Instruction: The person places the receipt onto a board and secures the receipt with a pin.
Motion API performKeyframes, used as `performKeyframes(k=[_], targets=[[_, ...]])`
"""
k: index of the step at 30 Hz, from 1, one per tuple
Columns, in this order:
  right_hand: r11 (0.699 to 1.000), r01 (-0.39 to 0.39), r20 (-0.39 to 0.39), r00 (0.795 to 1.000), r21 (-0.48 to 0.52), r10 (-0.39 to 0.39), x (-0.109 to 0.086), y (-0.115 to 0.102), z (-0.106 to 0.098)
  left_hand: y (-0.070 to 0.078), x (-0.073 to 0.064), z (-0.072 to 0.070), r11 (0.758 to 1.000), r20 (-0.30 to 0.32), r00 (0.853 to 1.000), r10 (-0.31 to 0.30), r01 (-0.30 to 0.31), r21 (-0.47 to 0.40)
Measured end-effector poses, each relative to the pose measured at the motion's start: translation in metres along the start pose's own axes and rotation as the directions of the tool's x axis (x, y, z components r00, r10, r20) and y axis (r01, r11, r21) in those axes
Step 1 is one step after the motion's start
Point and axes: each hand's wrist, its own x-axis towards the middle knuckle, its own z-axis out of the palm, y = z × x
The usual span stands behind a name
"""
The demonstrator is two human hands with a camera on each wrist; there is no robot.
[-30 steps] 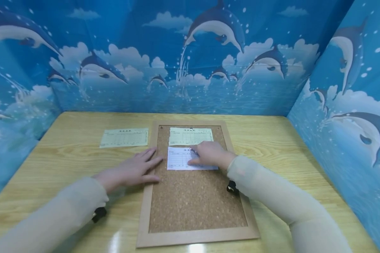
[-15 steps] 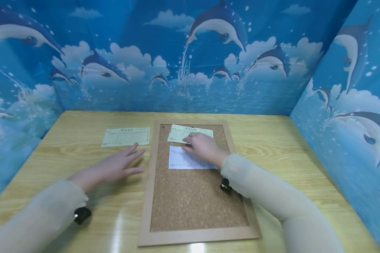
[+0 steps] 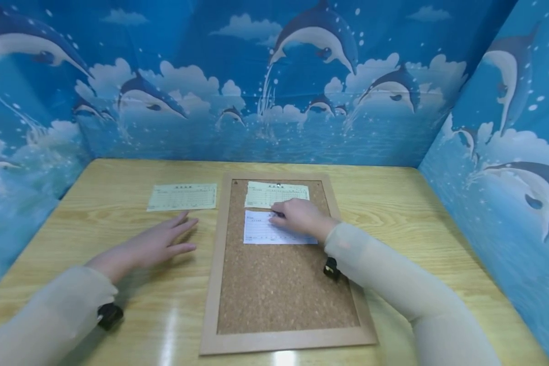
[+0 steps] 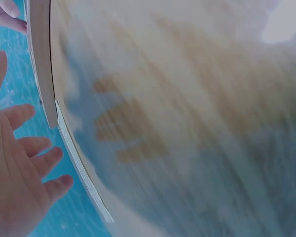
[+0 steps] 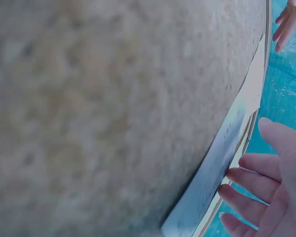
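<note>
Your right hand (image 3: 302,217) reaches over the cork board (image 3: 288,295), above the seam where two paper slips nearly meet: the white slip (image 3: 258,229) lies under this hand and shows out to its left and toward you, while the pinned green slip (image 3: 269,194) lies just beyond the fingers, on the far side. Both slips have their long axis from left to right, across the board, whose own long axis runs away from you. In the right wrist view, the right fingers are stretched and slightly apart, with the tips close to the papers; I see nothing gripped in them, and whether they press on the paper I cannot tell. A small pin (image 3: 278,184) sits at the far edge of the green slip. Your left hand (image 3: 153,245) hangs over the counter (image 3: 393,203), with its fingers spread and holding nothing. The loose slip (image 3: 181,197) lies flat just beyond these fingertips, left of the board, also lengthwise from left to right. So for you the right hand is nearer to the two slips on the board, and the left hand to the loose one.
</note>
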Motion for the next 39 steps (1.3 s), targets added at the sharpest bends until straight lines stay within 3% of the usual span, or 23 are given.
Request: performKeyframes(k=[4,9,17,22,29,33,39], targets=[[0.999,-0.032,-0.029,0.999,0.043,0.033,0.011,-0.008,-0.001,-0.009,0.0,-0.005,0.999,-0.018,0.999,-0.044,0.044,0.024],[0.997,-0.025,-0.052,0.998,0.068,0.029,0.036,-0.026,-0.004,-0.028,0.007,-0.016,0.987,-0.039,0.989,-0.144,0.146,0.061],[0.992,0.033,0.027,0.999,0.121,-0.036,0.073,-0.051,-0.006,-0.057,0.016,-0.035,0.961,-0.046,0.962,-0.268,0.27,0.053],[0.991,0.07,-0.001,0.998,0.114,-0.07,0.086,-0.06,-0.005,-0.065,0.018,-0.038,0.955,-0.028,0.955,-0.296,0.297,0.025],[0.992,0.049,-0.002,0.999,0.12,-0.049,0.101,-0.069,-0.004,-0.074,0.021,-0.041,0.942,-0.023,0.942,-0.335,0.336,0.013],[0.996,0.067,-0.009,0.998,0.053,-0.067,0.111,-0.072,-0.002,-0.08,0.024,-0.044,0.933,-0.03,0.934,-0.356,0.357,0.037],[0.998,0.052,0.069,0.996,-0.022,-0.051,0.121,-0.077,-0.002,-0.085,0.034,-0.047,0.926,0.012,0.926,-0.378,0.377,0.029]])
